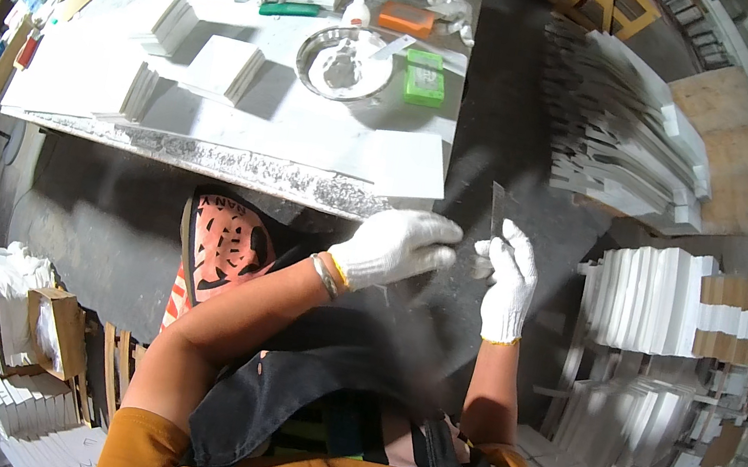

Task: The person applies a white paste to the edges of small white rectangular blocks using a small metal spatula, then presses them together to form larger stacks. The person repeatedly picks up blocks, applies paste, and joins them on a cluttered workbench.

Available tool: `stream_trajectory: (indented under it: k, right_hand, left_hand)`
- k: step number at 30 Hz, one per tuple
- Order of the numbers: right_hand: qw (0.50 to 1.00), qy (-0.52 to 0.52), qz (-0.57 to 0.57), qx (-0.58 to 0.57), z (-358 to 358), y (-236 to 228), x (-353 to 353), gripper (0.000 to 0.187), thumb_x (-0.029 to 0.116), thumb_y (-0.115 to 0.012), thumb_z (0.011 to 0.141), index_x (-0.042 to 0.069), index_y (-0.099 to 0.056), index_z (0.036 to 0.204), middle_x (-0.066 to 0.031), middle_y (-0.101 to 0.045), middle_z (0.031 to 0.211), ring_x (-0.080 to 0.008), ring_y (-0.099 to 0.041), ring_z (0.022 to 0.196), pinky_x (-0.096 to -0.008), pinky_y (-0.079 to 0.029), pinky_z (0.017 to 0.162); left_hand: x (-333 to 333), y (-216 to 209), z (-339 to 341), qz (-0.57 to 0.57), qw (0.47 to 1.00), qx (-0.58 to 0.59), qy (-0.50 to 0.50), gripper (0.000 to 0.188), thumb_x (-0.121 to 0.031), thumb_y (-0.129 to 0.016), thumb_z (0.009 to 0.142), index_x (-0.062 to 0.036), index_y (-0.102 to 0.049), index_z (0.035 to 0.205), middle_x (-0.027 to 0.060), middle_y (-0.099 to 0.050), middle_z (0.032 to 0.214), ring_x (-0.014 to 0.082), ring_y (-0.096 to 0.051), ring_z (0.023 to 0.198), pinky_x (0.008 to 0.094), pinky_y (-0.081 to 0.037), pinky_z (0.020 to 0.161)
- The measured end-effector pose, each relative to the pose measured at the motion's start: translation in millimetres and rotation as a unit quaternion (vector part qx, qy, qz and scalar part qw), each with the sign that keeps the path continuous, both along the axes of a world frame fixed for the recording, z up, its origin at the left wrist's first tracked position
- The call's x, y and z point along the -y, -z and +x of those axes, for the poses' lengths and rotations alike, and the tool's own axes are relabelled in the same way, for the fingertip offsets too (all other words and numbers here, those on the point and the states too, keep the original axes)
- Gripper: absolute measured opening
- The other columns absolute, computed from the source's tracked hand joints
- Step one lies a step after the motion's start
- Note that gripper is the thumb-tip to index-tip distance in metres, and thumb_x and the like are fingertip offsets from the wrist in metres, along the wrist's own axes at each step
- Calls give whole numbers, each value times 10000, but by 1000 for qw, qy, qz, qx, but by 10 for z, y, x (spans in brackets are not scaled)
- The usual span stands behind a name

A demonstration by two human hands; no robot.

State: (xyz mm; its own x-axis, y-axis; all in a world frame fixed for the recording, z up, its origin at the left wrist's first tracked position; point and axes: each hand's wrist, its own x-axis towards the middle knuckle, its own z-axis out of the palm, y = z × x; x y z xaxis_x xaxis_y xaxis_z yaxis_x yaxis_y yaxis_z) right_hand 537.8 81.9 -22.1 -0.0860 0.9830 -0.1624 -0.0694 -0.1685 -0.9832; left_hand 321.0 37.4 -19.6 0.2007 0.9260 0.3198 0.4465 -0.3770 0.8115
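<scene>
White knitted gloves cover both my hands. In the fingers of my right hand is a thin flat metal blade, pointing up and away; its grip end is hidden by the glove. My left hand is beside the near right corner of the table, fingers stretched toward the right hand, with nothing visible in them. Just beyond it, a square white tile lies at the table's corner. Farther back sits a round metal bowl of white paste, with a flat putty knife resting on its rim.
On the white table stand stacks of white tiles, a green box, an orange box and a white bottle. White slabs are stacked at the right. Cartons sit at the lower left.
</scene>
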Motion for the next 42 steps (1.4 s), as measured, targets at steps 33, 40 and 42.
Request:
stream_trajectory:
  k: [33, 40, 42]
  right_hand:
    - [912, -275, 216, 214, -1928, -355, -878, 236, 139, -620, 939, 29, -673, 1141, -51, -676, 750, -57, -577, 585, -211, -461, 539]
    - [823, -349, 317, 317, -2254, 92, -1556, 218, 191, -624, 942, 62, -668, 1112, -33, -661, 830, -118, -590, 629, -261, -467, 551]
    - [841, -298, 269, 363, -2056, -241, -1312, 318, 283, -650, 919, 77, -650, 1160, -96, -685, 955, -206, -648, 794, -330, -510, 682]
  left_hand:
    - [873, 163, -1042, -188, 925, 244, -222, 468, -263, -715, 901, -20, -598, 1284, 116, -695, 1097, 161, -663, 1003, 288, -521, 879]
    - [1008, 165, -1063, -194, 914, 258, -247, 507, -239, -749, 867, -9, -591, 1290, 141, -676, 1162, 190, -663, 1030, 301, -524, 898]
    - [1028, 300, -1075, -192, 904, 287, -254, 511, -265, -746, 866, -8, -599, 1282, 158, -676, 1178, 208, -663, 1047, 305, -519, 915]
